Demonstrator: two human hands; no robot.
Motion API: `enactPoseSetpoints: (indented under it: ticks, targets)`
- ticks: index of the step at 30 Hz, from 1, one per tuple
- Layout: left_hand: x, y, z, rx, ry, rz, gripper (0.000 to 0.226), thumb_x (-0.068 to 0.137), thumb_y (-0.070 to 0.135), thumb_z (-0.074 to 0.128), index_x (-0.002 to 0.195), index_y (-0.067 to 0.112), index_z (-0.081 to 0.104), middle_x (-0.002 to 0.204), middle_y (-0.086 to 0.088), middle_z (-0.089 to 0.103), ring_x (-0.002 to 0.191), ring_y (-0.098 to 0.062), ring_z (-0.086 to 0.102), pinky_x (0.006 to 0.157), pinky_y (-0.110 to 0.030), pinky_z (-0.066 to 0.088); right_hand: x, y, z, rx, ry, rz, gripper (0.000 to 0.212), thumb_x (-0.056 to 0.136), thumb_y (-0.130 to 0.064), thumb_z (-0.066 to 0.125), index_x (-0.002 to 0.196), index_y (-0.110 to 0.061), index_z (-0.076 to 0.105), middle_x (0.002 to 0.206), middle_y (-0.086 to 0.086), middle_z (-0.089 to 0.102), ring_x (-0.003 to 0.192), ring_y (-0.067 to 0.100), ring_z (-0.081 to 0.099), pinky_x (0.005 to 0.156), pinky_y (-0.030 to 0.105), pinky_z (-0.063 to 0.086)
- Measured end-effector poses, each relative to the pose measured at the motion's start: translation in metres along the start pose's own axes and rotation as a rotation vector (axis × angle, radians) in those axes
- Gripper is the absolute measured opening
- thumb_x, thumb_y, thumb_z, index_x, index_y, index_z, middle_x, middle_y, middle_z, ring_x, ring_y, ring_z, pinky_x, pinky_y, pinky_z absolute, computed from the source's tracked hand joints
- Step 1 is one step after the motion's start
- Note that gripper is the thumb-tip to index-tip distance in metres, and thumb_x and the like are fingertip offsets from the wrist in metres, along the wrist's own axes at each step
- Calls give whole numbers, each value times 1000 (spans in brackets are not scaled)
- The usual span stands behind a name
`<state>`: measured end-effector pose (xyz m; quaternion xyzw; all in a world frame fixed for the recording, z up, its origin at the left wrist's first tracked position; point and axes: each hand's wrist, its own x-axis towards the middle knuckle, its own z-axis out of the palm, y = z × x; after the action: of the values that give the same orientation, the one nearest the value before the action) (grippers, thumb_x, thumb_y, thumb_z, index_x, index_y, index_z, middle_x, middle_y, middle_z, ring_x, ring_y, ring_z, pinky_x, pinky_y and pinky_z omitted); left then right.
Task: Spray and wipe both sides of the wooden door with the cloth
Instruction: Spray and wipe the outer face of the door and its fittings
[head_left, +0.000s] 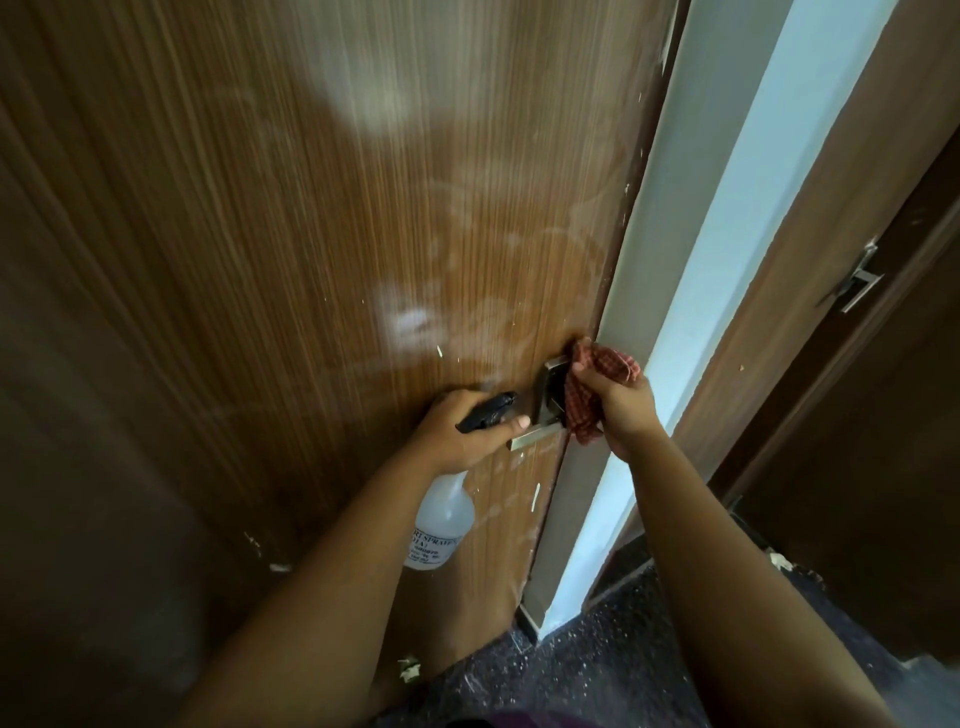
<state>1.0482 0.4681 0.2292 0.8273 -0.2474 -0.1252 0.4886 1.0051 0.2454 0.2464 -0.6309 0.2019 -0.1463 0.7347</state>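
Note:
The wooden door (322, 218) fills the left and centre of the view, its brown face streaked with pale wipe marks and white specks. My left hand (462, 431) grips the black trigger head of a translucent spray bottle (441, 519), which hangs down in front of the door. My right hand (621, 410) holds a bunched red checked cloth (597, 384) against the metal door handle (545, 405) near the door's right edge. The handle's lever sticks out below my left thumb.
A white door frame and wall strip (691, 291) runs beside the door's right edge. A second brown door with a metal latch (857, 280) stands at the right. The floor (597, 665) is dark and speckled, with scraps of debris on it.

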Motion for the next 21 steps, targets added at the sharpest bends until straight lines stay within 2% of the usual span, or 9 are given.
enactPoseSetpoints:
  ticks: [2, 5, 9, 12, 14, 16, 18, 21]
  targets:
    - [0, -1, 0, -13, 8, -8, 52, 68, 75, 67, 87, 27, 69, 87, -2, 68, 83, -19, 68, 74, -36, 56, 3, -4, 1, -23, 10, -6, 29, 82, -19, 79, 107, -21, 63, 111, 3, 67, 100, 19, 64, 89, 37, 53]
    - [0, -1, 0, 5, 7, 7, 56, 68, 76, 65, 89, 25, 70, 89, -4, 69, 84, -17, 69, 75, -35, 56, 4, 11, -5, -73, 11, 118, 27, 85, -21, 74, 109, -16, 63, 111, 9, 67, 106, 29, 64, 94, 44, 51]
    - [-3, 4, -2, 30, -6, 53, 47, 79, 67, 67, 88, 20, 72, 82, -5, 72, 78, -18, 70, 76, -40, 57, 1, 25, -8, -334, 0, 229, 20, 96, -31, 61, 105, -14, 56, 108, 10, 62, 102, 27, 59, 89, 38, 48]
    - [-4, 8, -2, 61, -8, 66, 50, 81, 64, 67, 80, 14, 70, 76, -13, 70, 74, -26, 70, 69, -40, 55, 8, 8, -9, -487, 7, 169, 21, 88, -26, 70, 99, -11, 61, 107, 12, 65, 98, 26, 62, 91, 39, 52]
    - [-5, 8, -1, 53, 5, 48, 53, 78, 68, 66, 80, 16, 71, 77, -12, 71, 75, -26, 70, 71, -43, 56, 11, -5, -11, -387, -13, 127, 11, 87, -19, 71, 91, -16, 62, 101, 9, 66, 91, 24, 63, 83, 37, 53]
    - [-5, 11, 1, 27, 23, 31, 48, 78, 68, 65, 78, 21, 70, 77, -9, 71, 76, -23, 71, 76, -47, 57, 12, -9, -14, -227, -28, 112, 13, 90, -15, 68, 101, -13, 62, 100, 9, 65, 91, 25, 63, 79, 36, 53]
    - [-5, 12, 2, 21, 36, 30, 44, 83, 62, 67, 76, 19, 69, 76, -10, 70, 75, -24, 70, 76, -48, 56, 9, -1, -15, -181, -39, 124, 16, 92, -14, 64, 107, -12, 59, 99, 7, 65, 92, 24, 62, 77, 35, 53]
    - [-5, 15, 2, 23, 43, 16, 38, 89, 53, 68, 76, 17, 68, 74, -11, 69, 72, -23, 69, 71, -44, 55, 8, 13, -13, -220, -49, 226, 13, 92, -23, 66, 100, -16, 60, 104, 9, 65, 101, 28, 62, 95, 44, 51]
